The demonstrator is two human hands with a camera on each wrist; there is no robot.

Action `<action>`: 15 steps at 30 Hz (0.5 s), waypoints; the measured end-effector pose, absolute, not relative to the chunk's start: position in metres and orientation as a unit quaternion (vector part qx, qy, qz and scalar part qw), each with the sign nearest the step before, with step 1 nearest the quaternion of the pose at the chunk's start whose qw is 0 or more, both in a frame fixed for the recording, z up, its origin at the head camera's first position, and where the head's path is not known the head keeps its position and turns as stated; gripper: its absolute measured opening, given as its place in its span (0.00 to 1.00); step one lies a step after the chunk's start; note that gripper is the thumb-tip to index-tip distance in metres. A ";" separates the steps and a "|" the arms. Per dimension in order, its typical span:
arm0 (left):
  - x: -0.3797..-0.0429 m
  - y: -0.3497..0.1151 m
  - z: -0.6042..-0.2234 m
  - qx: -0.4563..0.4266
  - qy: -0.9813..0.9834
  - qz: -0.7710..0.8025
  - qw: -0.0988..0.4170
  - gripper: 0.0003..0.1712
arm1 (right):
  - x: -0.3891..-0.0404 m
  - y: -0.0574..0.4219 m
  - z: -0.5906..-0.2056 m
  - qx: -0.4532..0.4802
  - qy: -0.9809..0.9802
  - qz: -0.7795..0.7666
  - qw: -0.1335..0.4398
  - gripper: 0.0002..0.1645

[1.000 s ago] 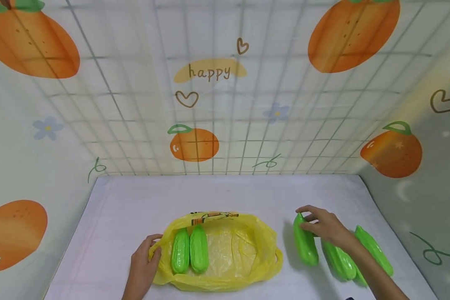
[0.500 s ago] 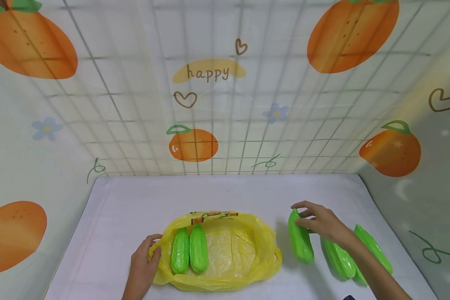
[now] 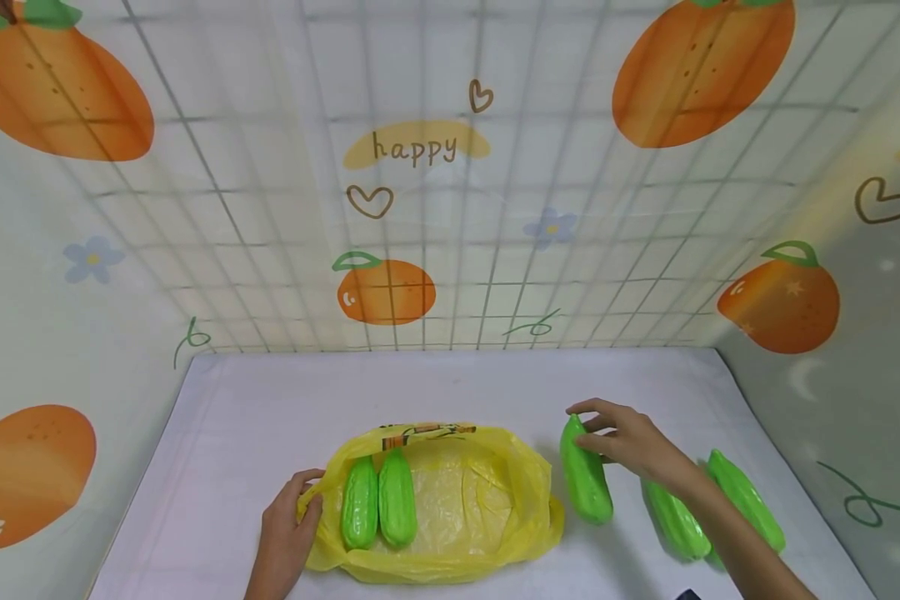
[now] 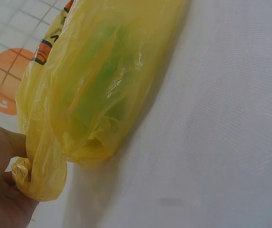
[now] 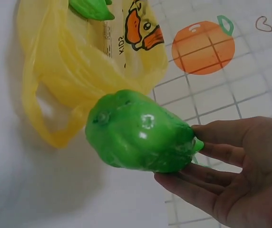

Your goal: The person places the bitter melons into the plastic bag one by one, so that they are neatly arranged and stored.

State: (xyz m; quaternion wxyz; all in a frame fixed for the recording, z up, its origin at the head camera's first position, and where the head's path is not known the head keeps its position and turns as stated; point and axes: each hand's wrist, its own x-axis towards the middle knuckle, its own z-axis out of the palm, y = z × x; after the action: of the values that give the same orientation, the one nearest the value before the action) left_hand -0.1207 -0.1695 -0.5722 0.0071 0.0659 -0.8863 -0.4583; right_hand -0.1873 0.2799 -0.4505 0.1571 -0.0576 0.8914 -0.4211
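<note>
My right hand (image 3: pixel 622 437) grips a long green cucumber-like toy vegetable (image 3: pixel 587 479) by its narrow pointed end. The vegetable hangs tilted just right of a yellow plastic bag (image 3: pixel 528 492), apart from it in the head view. In the right wrist view, the blunt end of the green vegetable (image 5: pixel 136 133) faces the camera, with thumb and fingers round the other end. My left hand (image 3: pixel 287 521) pinches the bag's left edge; in the left wrist view the yellow plastic (image 4: pixel 45 161) bunches between thumb and fingers. Two similar vegetables, one left (image 3: pixel 360 504) and one right (image 3: pixel 397 500), lie side by side inside the bag.
More green vegetables lie at the right of the white table (image 3: pixel 270 392), one nearer (image 3: pixel 675 521) and one by the edge (image 3: pixel 746 500), partly behind my right forearm. A bag handle loop (image 3: pixel 557 521) sticks out rightward. A patterned curtain (image 3: pixel 450 208) encloses the table's back and sides.
My right hand has moved left, slightly away from me, carrying the green vegetable closer to the bag. The left hand and the bag have stayed in place.
</note>
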 end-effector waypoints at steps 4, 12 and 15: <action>-0.121 -0.169 -0.574 0.067 -0.886 -0.459 0.010 0.16 | -0.188 0.274 -0.449 -0.053 0.888 -0.428 0.160 0.26; -0.122 -0.169 -0.574 0.066 -0.885 -0.461 0.010 0.16 | -0.190 0.267 -0.446 -0.063 0.888 -0.428 0.159 0.26; -0.122 -0.169 -0.574 0.066 -0.885 -0.461 0.010 0.16 | -0.190 0.264 -0.446 -0.064 0.886 -0.430 0.161 0.27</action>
State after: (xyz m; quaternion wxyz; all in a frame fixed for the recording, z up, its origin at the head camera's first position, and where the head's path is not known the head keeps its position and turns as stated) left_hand -0.1218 -0.1693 -0.5740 0.0102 0.0663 -0.8850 -0.4606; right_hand -0.1900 0.2643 -0.4456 0.1607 -0.0635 0.8860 -0.4303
